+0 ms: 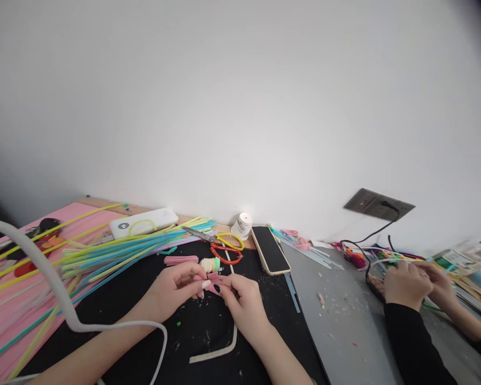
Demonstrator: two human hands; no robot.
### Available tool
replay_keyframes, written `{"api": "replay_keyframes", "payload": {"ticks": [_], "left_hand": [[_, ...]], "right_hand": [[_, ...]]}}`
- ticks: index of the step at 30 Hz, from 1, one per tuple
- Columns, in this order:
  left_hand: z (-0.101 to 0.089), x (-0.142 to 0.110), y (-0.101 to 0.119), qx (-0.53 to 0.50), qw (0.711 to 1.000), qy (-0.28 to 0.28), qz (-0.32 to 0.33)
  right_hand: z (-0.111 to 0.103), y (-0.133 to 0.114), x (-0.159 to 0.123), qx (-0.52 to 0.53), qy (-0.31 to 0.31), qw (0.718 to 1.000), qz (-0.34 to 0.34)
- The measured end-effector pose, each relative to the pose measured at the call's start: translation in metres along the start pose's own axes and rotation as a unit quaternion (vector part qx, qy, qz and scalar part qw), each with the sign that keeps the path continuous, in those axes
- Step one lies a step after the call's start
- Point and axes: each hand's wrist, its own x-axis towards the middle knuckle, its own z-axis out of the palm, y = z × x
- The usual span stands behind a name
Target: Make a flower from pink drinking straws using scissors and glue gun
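Observation:
My left hand [178, 286] and my right hand [242, 299] meet over the black tabletop, both with fingers closed. Pinched between them is a small piece made of pink pipe cleaners [214, 278], partly covered by my fingertips. Just beyond lies a bundle of short pink pipe cleaners [180, 260], next to a small roll of cream and green cord [209, 264]. Scissors [228, 248] with yellow and red handles rest behind my hands. A bent cream-coloured strip [214, 354] passes under my right hand and lies on the table in front.
Long coloured pipe cleaners [144, 248] and a white power bank [144, 222] lie at left. A white cable [60, 283] crosses the left foreground. A paper cup [242, 225] and a phone [270, 249] stand behind. At right, another person's hands [411, 283] work near a plugged socket [379, 204].

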Motion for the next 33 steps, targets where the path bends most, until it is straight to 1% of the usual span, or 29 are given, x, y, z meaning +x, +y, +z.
{"api": "replay_keyframes", "payload": {"ticks": [2,4,8,12,18,21,23,28,30,32,33], "left_hand": [[0.0,0.001,0.001,-0.016,0.999,0.017,-0.039],[-0.001,0.001,0.002,-0.014,0.998,0.022,-0.064],[-0.004,0.0,0.003,-0.004,0.996,0.007,-0.084],[-0.005,0.001,0.002,-0.006,0.997,0.004,-0.072],[-0.001,0.004,0.001,-0.049,0.998,-0.008,-0.035],[-0.001,0.003,0.0,-0.063,0.998,-0.01,-0.03],[-0.001,0.002,0.0,-0.054,0.998,-0.008,-0.03],[-0.004,0.0,0.003,0.004,0.998,0.007,-0.058],[-0.006,-0.001,0.005,0.006,0.998,0.011,-0.064],[-0.01,-0.002,0.008,0.007,0.998,0.034,-0.051],[-0.013,-0.002,0.009,0.015,0.998,0.054,-0.036]], "right_hand": [[0.001,0.0,-0.001,-0.006,-0.014,1.0,0.007],[0.001,0.0,-0.002,-0.014,-0.02,1.0,0.016],[0.002,0.001,-0.002,-0.007,-0.023,0.999,0.027],[0.001,-0.001,-0.001,-0.007,-0.021,0.999,0.037],[-0.001,0.001,-0.001,-0.024,-0.013,0.999,0.046],[-0.001,0.002,-0.001,-0.027,-0.012,0.998,0.05],[-0.001,0.002,-0.001,-0.024,-0.013,0.998,0.054],[-0.001,0.001,0.0,0.041,-0.023,0.996,0.077],[-0.001,0.002,0.001,0.061,-0.016,0.994,0.092],[-0.001,0.004,0.002,0.06,0.004,0.992,0.106],[-0.001,0.005,0.002,0.057,0.014,0.992,0.112]]}}
